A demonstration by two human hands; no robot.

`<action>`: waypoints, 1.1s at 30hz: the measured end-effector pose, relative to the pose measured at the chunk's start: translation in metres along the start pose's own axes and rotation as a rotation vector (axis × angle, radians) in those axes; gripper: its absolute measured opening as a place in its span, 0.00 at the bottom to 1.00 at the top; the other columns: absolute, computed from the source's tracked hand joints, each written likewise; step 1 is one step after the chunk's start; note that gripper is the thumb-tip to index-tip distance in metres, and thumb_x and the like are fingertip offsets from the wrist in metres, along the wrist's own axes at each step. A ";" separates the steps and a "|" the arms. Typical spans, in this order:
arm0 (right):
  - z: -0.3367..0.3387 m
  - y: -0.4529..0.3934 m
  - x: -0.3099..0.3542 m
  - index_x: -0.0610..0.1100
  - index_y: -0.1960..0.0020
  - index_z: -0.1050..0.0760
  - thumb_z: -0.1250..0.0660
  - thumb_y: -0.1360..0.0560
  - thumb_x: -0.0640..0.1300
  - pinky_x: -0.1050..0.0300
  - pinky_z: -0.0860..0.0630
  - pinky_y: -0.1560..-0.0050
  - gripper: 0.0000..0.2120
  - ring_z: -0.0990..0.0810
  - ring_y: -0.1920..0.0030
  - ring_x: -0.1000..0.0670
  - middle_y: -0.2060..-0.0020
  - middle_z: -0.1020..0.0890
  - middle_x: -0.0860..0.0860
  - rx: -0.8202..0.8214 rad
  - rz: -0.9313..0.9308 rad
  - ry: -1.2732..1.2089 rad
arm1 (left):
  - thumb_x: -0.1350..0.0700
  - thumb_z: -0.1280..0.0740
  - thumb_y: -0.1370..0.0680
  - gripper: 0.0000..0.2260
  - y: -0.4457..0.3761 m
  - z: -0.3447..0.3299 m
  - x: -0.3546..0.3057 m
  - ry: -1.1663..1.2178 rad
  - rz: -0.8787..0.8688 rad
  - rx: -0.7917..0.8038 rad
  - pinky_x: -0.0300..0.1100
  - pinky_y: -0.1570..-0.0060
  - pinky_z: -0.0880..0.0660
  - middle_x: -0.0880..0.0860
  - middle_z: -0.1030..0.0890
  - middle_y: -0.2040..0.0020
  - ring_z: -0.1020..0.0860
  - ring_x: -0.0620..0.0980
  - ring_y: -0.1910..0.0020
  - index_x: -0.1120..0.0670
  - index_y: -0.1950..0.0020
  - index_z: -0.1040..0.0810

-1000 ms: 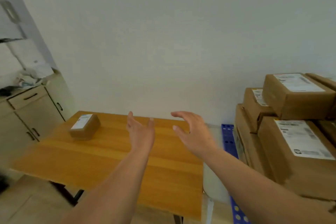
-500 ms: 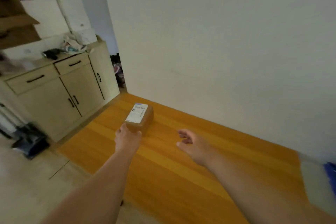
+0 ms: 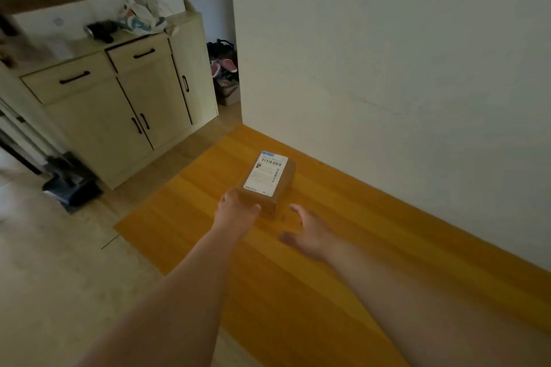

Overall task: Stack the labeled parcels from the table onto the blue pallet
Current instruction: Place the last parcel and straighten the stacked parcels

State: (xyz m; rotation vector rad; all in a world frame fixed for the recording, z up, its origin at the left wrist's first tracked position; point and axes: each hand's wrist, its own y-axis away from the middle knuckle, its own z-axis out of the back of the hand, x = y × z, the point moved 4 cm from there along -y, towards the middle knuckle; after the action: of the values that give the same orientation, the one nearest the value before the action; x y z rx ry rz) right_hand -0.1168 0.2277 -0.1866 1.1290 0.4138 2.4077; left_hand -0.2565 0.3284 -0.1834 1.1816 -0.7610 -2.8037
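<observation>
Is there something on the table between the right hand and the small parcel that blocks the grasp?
Nothing visible does. Only bare table lies between the right hand and the parcel. The left hand already touches the parcel's near left corner. The pallet is out of view, so that path cannot be judged.

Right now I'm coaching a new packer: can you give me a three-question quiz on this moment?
1. True or false: the parcel lies on the table with its label facing up.
2. Which hand touches the parcel? A) left hand B) right hand C) both
3. Fill in: the cabinet stands to the person's ____.

Key: 1 true. 2 A; the left hand is at the parcel's near left corner, while the right hand is spread beside it and apart. 3 left.
</observation>
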 end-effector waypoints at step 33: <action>0.007 0.060 -0.133 0.46 0.38 0.34 0.34 0.25 0.61 0.50 0.25 0.44 0.24 0.23 0.44 0.48 0.43 0.23 0.49 -0.197 -0.414 -0.713 | 0.41 0.32 0.25 0.28 0.068 -0.131 0.033 0.319 0.230 0.356 0.54 0.42 0.24 0.54 0.23 0.40 0.24 0.54 0.41 0.57 0.33 0.33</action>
State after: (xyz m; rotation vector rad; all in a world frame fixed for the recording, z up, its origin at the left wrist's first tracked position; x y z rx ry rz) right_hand -0.0522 0.1089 -0.2412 1.5265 0.1425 1.5267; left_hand -0.2038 0.2057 -0.2545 1.4311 -1.3010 -2.2799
